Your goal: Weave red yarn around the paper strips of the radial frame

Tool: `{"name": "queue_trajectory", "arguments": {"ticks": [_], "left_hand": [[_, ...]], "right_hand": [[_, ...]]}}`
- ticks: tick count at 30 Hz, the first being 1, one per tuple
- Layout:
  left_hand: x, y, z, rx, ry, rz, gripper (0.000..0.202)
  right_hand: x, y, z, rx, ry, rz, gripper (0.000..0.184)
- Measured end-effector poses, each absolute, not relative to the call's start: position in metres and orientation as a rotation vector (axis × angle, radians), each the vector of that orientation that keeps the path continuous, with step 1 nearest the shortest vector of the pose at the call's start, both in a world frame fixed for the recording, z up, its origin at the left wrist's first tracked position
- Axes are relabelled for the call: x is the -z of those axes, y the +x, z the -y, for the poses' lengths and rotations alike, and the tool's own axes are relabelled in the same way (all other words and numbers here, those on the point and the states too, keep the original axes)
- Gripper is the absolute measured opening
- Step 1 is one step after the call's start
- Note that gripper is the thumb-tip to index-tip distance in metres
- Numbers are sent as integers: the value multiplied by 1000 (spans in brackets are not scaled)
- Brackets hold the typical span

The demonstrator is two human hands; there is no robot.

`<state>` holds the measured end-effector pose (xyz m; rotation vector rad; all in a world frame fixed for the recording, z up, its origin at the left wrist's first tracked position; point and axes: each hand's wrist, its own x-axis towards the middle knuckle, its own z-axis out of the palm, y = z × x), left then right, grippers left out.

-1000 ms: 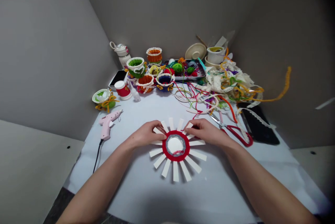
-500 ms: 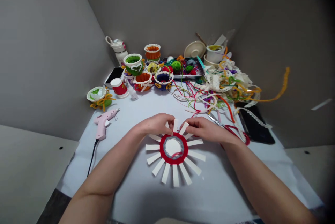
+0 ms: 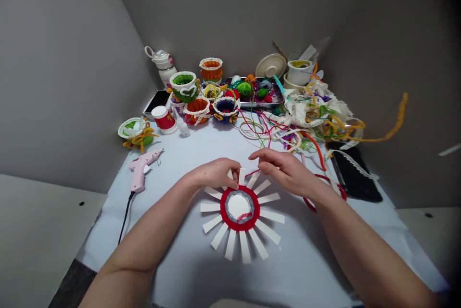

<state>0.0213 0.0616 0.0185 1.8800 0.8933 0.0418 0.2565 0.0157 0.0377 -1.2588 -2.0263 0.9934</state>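
A white paper cup base cut into strips (image 3: 269,230) fans out like a sun in front of me, its strips radiating outward. Red yarn (image 3: 224,220) forms a band around a grey ring and the white round middle. My left hand (image 3: 221,173) pinches the far-left edge of this piece between thumb and fingers. From its far side a thin red strand runs toward my right hand (image 3: 283,169), which hovers just beyond the strips with index finger stretched out and thumb apart. Where the strand passes behind that thumb is hidden.
A pink glue gun (image 3: 143,169) lies at left, near a red-and-white paper cup (image 3: 164,120). Several yarn-woven baskets (image 3: 197,109) stand behind. A tray (image 3: 261,105) holds yarn balls. Tangled yarn and lace (image 3: 317,111), a black phone (image 3: 355,173) and red scissor handles (image 3: 344,193) are at right.
My right hand has lifted off the strips and moved slightly up and right, its fingers opening. My left hand keeps its pinch; the strip piece has shifted slightly toward me.
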Motion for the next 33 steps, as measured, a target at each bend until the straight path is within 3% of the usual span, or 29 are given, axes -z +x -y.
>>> {"name": "queue_trajectory", "arguments": {"ticks": [6, 13, 21, 27, 33], "left_hand": [[-20, 18, -66, -97, 1773, -894, 11], [-19, 16, -70, -278, 1601, -1027, 15], [-23, 16, -68, -174, 1605, -971, 21], [-28, 15, -67, -155, 1596, -892, 51], [-25, 29, -58, -85, 1723, -886, 50]], "right_hand": [[-15, 278, -12, -1063, -1267, 1931, 30], [5, 285, -17, -1301, -1297, 1815, 54], [10, 277, -15, -1461, -1393, 1718, 42], [-2, 267, -12, -1502, -1294, 1797, 37], [-11, 254, -8, -1486, -1244, 1924, 38]]}}
